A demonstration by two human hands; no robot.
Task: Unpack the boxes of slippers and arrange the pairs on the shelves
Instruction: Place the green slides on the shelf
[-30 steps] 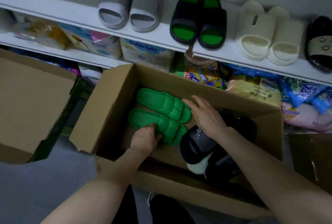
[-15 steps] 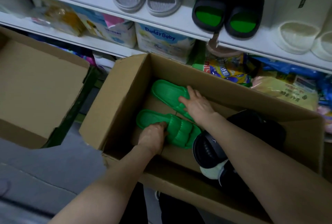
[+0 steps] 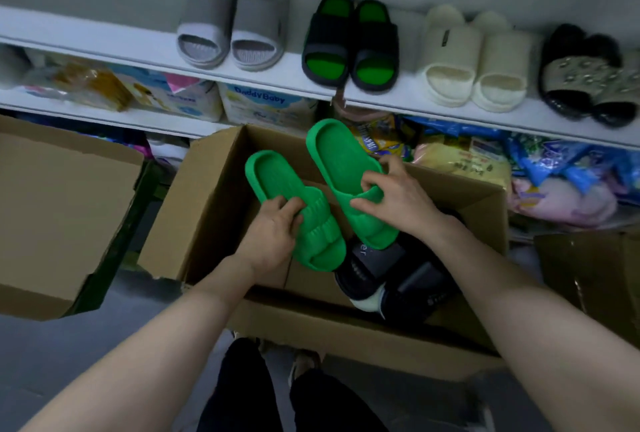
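White shelf (image 3: 104, 33) up top, with bare board left of the grey pair (image 3: 207, 19). Grey floor (image 3: 52, 362) below. Open cardboard box (image 3: 207, 196) sits under the shelf edge. Over it, the left hand (image 3: 273, 234) grips the left green slipper (image 3: 273, 175) and the right hand (image 3: 398, 196) pinches the right green slipper (image 3: 341, 158).

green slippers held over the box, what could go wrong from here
1. The left hand and right hand each grip one of the green slippers at its strap; either could drop onto the black slippers in the box.
2. The top shelf shows bare room only left of the grey pair; squeezing in elsewhere may knock pairs off.
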